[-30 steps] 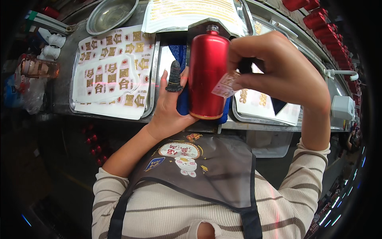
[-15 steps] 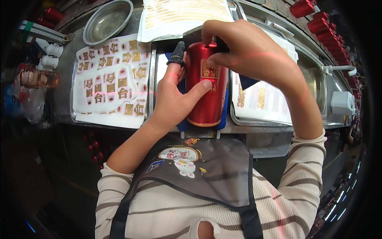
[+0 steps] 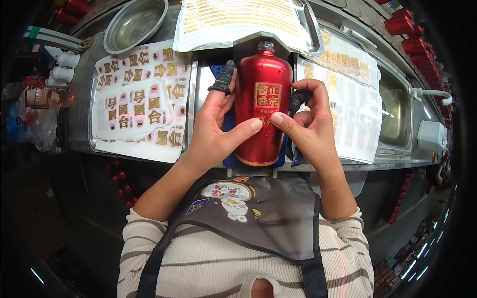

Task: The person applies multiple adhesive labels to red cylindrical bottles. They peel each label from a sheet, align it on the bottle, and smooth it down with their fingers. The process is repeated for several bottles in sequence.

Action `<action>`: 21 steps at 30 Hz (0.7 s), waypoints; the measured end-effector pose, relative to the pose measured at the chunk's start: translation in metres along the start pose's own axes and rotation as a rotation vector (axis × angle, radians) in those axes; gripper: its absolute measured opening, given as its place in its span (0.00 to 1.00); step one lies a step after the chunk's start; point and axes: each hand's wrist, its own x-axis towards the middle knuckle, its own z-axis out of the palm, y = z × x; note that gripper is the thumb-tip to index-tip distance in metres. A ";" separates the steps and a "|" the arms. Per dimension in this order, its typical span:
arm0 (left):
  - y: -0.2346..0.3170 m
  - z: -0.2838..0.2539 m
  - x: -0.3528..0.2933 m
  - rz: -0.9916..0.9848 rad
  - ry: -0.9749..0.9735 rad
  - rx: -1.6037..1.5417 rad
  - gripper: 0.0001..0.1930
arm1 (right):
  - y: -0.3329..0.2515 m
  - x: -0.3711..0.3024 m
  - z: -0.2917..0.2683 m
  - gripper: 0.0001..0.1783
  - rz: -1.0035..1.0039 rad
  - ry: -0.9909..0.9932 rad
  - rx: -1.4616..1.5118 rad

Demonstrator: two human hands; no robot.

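Steel workbench (image 3: 79, 124) with inset sink (image 3: 397, 119), dark floor (image 3: 59, 233) beneath, dim surroundings.

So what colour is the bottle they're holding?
The bottle is shiny red with a gold square label, seen in the head view.

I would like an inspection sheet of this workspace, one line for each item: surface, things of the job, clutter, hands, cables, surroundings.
Surface: metal worktable, with a blue pad under the bottle.
Job's things: red bottle lying on the pad, neck away from the person, with a gold square label on its body.
Clutter: sheets of gold stickers at left, more sheets at right, a metal bowl at the back.
Hands: left hand and right hand both on the bottle, thumbs pressing its front below the label; dark finger covers on both forefingers.
Cables: nothing seen.
Surroundings: more red bottles at far right, a sink at right.
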 end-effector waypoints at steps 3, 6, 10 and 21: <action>0.001 0.001 -0.001 -0.004 0.000 0.005 0.44 | -0.003 -0.001 -0.003 0.35 0.009 -0.006 -0.006; 0.005 0.005 -0.002 -0.034 0.027 -0.080 0.44 | -0.002 -0.004 -0.003 0.36 0.021 0.006 0.012; 0.005 0.006 -0.002 -0.030 0.031 -0.046 0.43 | -0.001 -0.006 -0.004 0.37 -0.002 0.006 -0.046; 0.005 0.005 0.000 -0.043 0.026 -0.047 0.42 | -0.004 -0.006 -0.003 0.38 -0.004 -0.004 -0.068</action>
